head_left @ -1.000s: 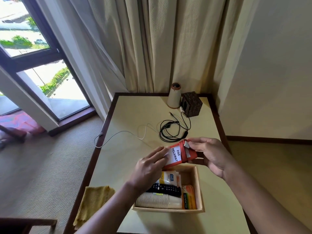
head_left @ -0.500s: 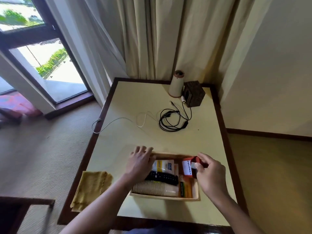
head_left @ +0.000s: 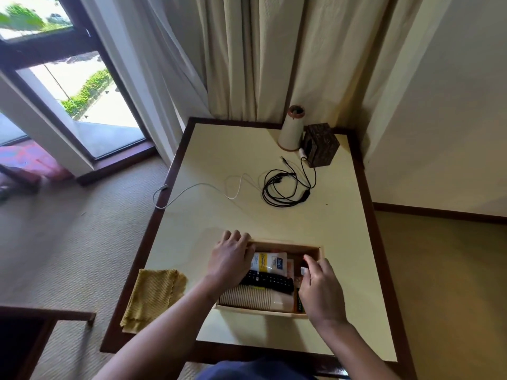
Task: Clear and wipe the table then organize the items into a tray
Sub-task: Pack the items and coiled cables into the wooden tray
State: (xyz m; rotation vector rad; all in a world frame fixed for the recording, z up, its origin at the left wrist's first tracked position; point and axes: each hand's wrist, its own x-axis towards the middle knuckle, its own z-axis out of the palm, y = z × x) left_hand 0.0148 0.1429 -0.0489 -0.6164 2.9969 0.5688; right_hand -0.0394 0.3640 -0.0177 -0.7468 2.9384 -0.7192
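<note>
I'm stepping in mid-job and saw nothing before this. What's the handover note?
Left hand rests on the far-left corner of the tray. Right hand pinches the red pass inside the tray's right end.
Done: remote, paper cups, sachets in the tray.
Left: release the pass; black cable and white cable lie loose on the table; yellow cloth at its near-left edge.

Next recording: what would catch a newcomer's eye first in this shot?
Both hands work at the wooden tray near the front edge of the table: the left hand rests on its far-left corner, and the right hand pinches a red card at its right side. Inside lie a black remote, sachets and paper cups. Behind, a coiled black cable lies loose, and a yellow cloth sits front-left.
</note>
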